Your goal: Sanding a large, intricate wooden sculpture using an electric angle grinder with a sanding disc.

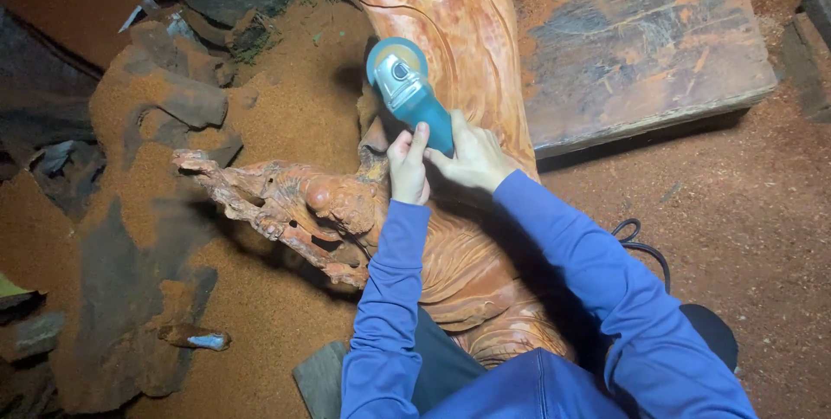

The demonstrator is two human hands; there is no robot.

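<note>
A teal angle grinder (414, 94) with a round sanding disc and silver head rests against a large reddish carved wood trunk (450, 29). My left hand (408, 168) grips the rear of the grinder's body from the left, thumb up along it. My right hand (473, 156) holds the same body from the right. Both arms wear blue sleeves. A gnarled carved root branch (277, 203) juts out to the left below the hands. The trunk's ribbed lower part (472, 280) runs down between my arms.
Orange sawdust covers the ground (286, 107). A thick flat wood slab (640, 47) lies at the upper right. Dark dusty wood chunks (164, 99) lie at the left. A black power cord (640, 241) curls on the ground at the right.
</note>
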